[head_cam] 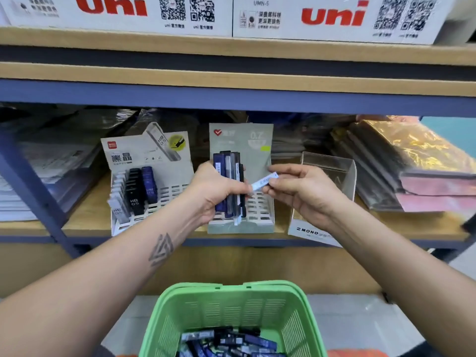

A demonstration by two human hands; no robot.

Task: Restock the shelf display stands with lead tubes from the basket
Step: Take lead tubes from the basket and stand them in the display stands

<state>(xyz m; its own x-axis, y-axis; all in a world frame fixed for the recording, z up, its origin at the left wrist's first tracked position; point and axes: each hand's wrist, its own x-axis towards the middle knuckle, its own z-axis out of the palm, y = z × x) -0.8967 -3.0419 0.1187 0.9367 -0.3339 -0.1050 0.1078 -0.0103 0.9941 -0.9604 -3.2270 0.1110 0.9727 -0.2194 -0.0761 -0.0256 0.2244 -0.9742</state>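
Observation:
My left hand [213, 191] grips a bundle of lead tubes [229, 181], black, blue and clear, held upright in front of the grey-green 0.7 display stand [257, 140]. My right hand [301, 189] pinches one pale blue-white lead tube [264, 182] by its end, its other end touching the bundle. To the left, the white HB 0.5 display stand [175, 176] holds several black, blue and clear tubes in its left slots. The green basket [180, 313] below holds many more lead tubes [231, 341].
A clear MONO box [342, 171] stands on the wooden shelf [87, 217] right of the stands. Stacks of wrapped paper goods lie at both sides. A blue metal shelf post [33, 181] slants at left. White uni cartons [334, 16] sit on the shelf above.

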